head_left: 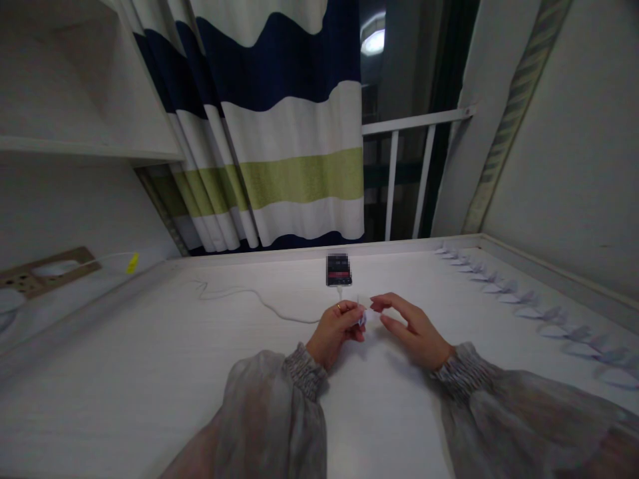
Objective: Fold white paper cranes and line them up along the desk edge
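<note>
My left hand (338,326) and my right hand (409,326) meet over a white desk (150,372), both pinching a small folded piece of white paper (363,311) between their fingertips. The left fingers curl round one end; the right thumb and forefinger pinch the other. A ring shows on the left hand. Just beyond the hands a phone (339,269) lies on the desk, plugged into a white cable (249,296).
A row of several small folded paper pieces (519,299) lines the desk's right edge. The cable runs left to a wall socket (44,269). A striped curtain (279,146) and a white railing (414,173) stand behind the desk. A shelf (74,143) hangs at the left.
</note>
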